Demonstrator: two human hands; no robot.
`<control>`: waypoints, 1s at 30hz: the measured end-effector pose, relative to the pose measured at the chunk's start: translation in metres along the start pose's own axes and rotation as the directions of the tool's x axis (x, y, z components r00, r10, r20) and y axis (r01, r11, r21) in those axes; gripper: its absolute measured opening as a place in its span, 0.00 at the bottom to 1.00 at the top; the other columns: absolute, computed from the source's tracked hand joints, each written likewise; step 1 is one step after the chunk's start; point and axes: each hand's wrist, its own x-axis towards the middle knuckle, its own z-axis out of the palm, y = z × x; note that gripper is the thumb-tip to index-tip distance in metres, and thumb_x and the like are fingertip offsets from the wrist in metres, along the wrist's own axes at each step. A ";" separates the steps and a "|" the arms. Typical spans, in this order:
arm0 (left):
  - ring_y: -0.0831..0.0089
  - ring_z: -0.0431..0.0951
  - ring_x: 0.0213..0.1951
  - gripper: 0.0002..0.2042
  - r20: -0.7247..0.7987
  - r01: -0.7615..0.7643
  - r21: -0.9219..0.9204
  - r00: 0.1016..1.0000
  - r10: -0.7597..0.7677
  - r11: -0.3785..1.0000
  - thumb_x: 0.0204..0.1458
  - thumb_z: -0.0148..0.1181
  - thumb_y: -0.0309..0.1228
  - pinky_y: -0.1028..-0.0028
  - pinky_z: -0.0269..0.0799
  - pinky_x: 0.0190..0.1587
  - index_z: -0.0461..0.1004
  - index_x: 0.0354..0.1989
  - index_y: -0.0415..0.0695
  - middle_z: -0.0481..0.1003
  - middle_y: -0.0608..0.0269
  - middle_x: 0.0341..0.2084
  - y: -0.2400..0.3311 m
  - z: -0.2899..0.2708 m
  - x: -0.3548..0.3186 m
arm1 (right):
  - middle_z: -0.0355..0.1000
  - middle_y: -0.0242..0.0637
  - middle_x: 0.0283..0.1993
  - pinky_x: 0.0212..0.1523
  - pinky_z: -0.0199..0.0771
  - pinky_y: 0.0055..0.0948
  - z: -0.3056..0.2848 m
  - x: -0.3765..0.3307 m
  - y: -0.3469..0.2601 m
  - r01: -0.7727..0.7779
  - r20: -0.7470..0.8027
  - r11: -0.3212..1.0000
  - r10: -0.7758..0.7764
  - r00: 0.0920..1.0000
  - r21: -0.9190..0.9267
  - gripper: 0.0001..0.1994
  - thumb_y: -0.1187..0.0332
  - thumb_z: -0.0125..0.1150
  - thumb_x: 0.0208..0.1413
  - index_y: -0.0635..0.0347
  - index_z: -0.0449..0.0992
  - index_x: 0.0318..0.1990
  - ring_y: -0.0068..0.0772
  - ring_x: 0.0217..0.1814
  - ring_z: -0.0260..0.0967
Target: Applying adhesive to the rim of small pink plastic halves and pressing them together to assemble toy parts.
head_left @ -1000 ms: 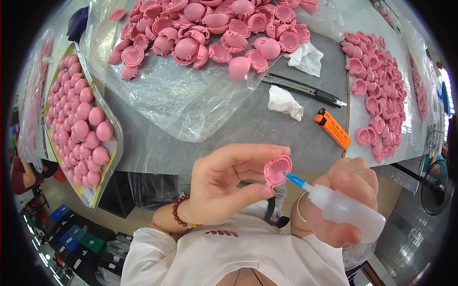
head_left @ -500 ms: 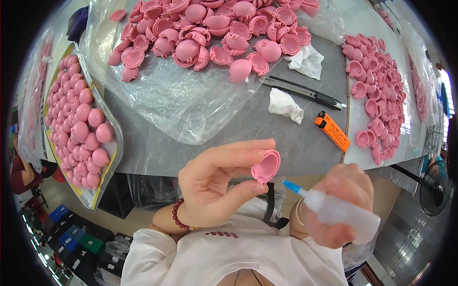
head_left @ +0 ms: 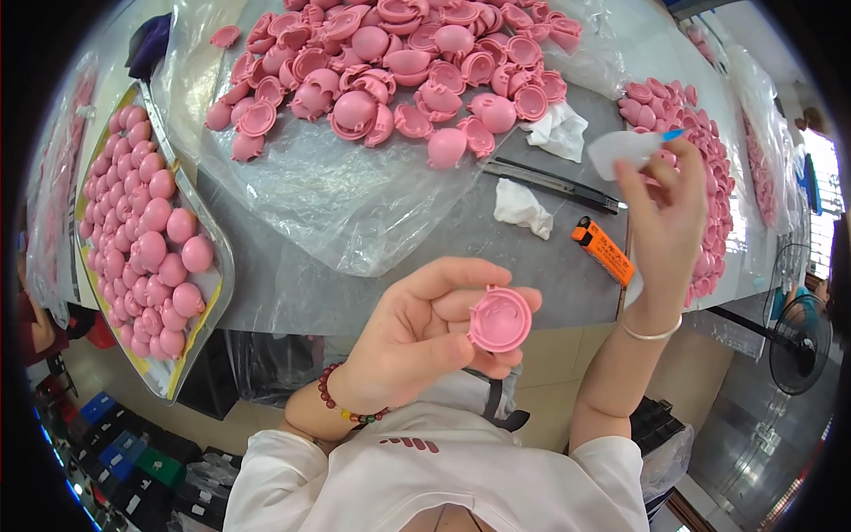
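Note:
My left hand (head_left: 430,332) is closed round a pink plastic half shell (head_left: 502,319), its hollow side turned up, just off the table's near edge. Raised over the right side of the table, my right hand (head_left: 669,191) grips a translucent squeeze bottle (head_left: 625,152) with a blue needle tip. The bottle lies tilted in the fingers, its tip pointing right toward a heap of small pink parts (head_left: 660,99). Below that hand lies an orange box-cutter blade case or lighter-like item (head_left: 605,253); I cannot tell which.
Many pink half shells (head_left: 355,113) are heaped on clear plastic film (head_left: 346,222) at the back. A tray (head_left: 229,257) of rounded pink pieces stands at the left. A black utility knife (head_left: 554,184) and crumpled white tissues (head_left: 523,208) lie mid-right. A fan (head_left: 798,346) stands far right.
My right hand has carried the bottle up and away from the shell, over the table's right side. My left hand has turned the shell so its hollow faces up.

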 end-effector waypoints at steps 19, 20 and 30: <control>0.67 0.75 0.25 0.22 -0.037 -0.061 0.085 0.997 0.064 0.995 0.39 0.60 0.26 0.75 0.72 0.23 0.58 0.43 0.39 0.66 0.41 0.41 0.001 -0.001 0.000 | 0.66 0.33 0.23 0.33 0.60 0.27 -0.031 -0.016 -0.002 0.255 0.007 0.922 -0.265 0.964 -0.291 0.07 0.79 0.53 0.36 0.61 0.70 0.27 0.29 0.29 0.59; 0.68 0.74 0.25 0.23 -0.059 -0.085 0.101 0.994 0.091 0.991 0.38 0.60 0.26 0.76 0.72 0.22 0.58 0.43 0.39 0.66 0.41 0.40 0.000 0.000 -0.002 | 0.65 0.34 0.23 0.33 0.60 0.27 -0.039 -0.025 -0.014 0.264 0.044 0.953 -0.260 0.965 -0.149 0.06 0.79 0.52 0.35 0.61 0.70 0.26 0.30 0.30 0.60; 0.67 0.71 0.40 0.22 0.163 -0.226 0.166 0.966 0.199 0.960 0.41 0.55 0.19 0.76 0.72 0.35 0.57 0.47 0.35 0.63 0.39 0.44 0.007 -0.011 0.002 | 0.62 0.38 0.28 0.29 0.61 0.27 0.011 -0.064 -0.028 0.253 0.447 0.961 -0.276 0.851 0.113 0.09 0.79 0.54 0.36 0.64 0.70 0.30 0.36 0.29 0.60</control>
